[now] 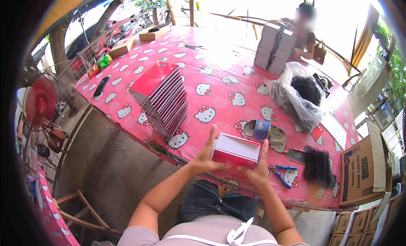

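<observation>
Between my two hands is a thick red-covered notebook (235, 156), its white page edges facing up. My left hand (206, 155) presses its left side with the thumb along the lower edge. On the other side my right hand (258, 172) closes against the right end and lower corner. Blue-handled pliers (282, 177) lie right of my right hand, beside a bundle of black spiral binding coils (317, 166). Just beyond the notebook sits a roll of tape (259, 129) with a blue printed band. A tall stack of red notebooks (160, 98) stands to the left.
A pink patterned cloth covers the table (211, 76). A plastic bag of black coils (302, 93), a spiral-bound stack (275, 49) and a cardboard box (359, 167) are on the right. Another person (302, 34) sits at the far side. A phone (101, 86) lies far left, near a fan (41, 103).
</observation>
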A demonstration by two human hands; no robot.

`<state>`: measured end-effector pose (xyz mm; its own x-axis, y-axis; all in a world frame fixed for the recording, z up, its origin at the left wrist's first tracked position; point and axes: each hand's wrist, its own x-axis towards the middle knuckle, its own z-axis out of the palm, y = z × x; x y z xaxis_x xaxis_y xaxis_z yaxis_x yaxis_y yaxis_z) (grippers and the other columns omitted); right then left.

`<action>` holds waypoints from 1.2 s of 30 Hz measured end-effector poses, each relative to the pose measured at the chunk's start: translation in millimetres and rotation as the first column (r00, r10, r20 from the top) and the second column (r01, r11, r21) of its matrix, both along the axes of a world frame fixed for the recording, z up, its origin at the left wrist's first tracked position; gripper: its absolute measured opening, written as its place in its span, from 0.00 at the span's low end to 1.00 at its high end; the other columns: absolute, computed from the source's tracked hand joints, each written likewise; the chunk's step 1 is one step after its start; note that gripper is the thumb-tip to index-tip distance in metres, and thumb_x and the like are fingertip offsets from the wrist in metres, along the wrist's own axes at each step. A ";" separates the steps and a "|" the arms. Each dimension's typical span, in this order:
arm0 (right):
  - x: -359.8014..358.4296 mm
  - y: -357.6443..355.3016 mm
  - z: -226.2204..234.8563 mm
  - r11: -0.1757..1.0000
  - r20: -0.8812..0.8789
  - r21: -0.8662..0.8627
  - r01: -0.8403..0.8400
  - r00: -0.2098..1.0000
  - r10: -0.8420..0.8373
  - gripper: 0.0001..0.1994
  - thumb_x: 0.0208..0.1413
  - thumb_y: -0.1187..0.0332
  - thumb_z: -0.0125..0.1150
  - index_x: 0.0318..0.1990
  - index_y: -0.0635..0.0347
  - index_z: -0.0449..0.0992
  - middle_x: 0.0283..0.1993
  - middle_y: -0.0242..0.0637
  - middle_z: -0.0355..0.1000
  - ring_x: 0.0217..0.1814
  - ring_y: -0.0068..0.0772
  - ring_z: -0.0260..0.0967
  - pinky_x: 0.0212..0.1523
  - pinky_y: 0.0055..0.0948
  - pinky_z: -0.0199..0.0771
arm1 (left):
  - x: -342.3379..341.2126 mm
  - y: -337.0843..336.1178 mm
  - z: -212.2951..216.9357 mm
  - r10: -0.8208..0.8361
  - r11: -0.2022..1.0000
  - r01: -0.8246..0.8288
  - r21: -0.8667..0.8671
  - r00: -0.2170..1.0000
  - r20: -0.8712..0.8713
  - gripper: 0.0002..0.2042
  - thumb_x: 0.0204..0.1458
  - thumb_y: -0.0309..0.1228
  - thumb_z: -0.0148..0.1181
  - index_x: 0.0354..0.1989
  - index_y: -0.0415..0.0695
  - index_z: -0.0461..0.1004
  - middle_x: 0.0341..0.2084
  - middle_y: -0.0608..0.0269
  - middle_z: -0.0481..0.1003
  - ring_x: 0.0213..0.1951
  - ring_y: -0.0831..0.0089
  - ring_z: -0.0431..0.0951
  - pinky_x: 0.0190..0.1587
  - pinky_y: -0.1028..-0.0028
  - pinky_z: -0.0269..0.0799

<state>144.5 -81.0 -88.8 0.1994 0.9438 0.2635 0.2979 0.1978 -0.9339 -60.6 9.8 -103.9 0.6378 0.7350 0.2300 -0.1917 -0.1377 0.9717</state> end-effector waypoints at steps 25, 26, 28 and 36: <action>3.7 10.1 -9.7 0.986 -0.101 0.150 -0.070 0.991 0.085 0.60 0.29 0.67 0.81 0.68 0.61 0.39 0.61 0.43 0.54 0.61 0.39 0.58 0.61 0.37 0.61 | 8.2 -0.1 -7.9 0.270 0.921 -0.225 0.318 0.957 -0.105 0.55 0.35 0.35 0.76 0.67 0.37 0.40 0.61 0.49 0.54 0.64 0.61 0.54 0.64 0.68 0.52; 3.4 9.6 -10.3 0.984 -0.092 0.162 -0.075 0.992 0.091 0.59 0.29 0.68 0.81 0.67 0.61 0.40 0.60 0.43 0.55 0.60 0.39 0.59 0.60 0.37 0.62 | 8.3 1.7 -12.3 0.320 0.892 -0.269 0.363 0.944 -0.086 0.55 0.35 0.35 0.76 0.67 0.37 0.40 0.61 0.49 0.54 0.64 0.60 0.54 0.64 0.68 0.52; 6.6 13.8 -13.9 0.983 0.032 0.164 -0.085 0.996 0.081 0.57 0.29 0.70 0.80 0.66 0.62 0.43 0.57 0.42 0.58 0.59 0.38 0.60 0.59 0.35 0.62 | 9.4 7.0 -9.1 0.327 0.870 -0.256 0.421 0.939 -0.105 0.54 0.35 0.35 0.76 0.66 0.38 0.41 0.59 0.49 0.56 0.63 0.60 0.56 0.63 0.68 0.53; 11.3 2.1 -19.7 0.979 0.180 0.195 -0.062 0.983 0.027 0.43 0.31 0.73 0.77 0.57 0.63 0.56 0.49 0.39 0.64 0.54 0.36 0.63 0.55 0.33 0.64 | 14.2 -0.5 -1.5 0.203 0.886 -0.176 0.428 0.979 -0.019 0.37 0.37 0.32 0.75 0.55 0.43 0.56 0.46 0.56 0.65 0.50 0.67 0.67 0.52 0.67 0.65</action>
